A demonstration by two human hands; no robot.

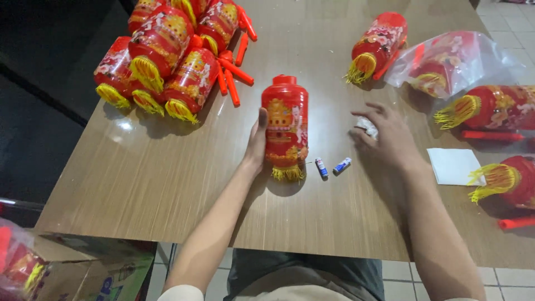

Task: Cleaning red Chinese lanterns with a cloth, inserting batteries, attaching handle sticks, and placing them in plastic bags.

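Observation:
My left hand (257,144) grips a red lantern (285,125) with a yellow fringe, lying lengthwise on the wooden table (167,184) in front of me. My right hand (387,136) rests on the table to the right, fingers spread over a small crumpled white scrap (368,127). Two small batteries (332,166) lie between the lantern and my right hand.
A pile of several red lanterns (167,50) with orange sticks sits at the far left. More lanterns lie at the right, one in a clear plastic bag (451,58). A white paper (452,165) lies right of my hand. A cardboard box (83,273) stands on the floor, lower left.

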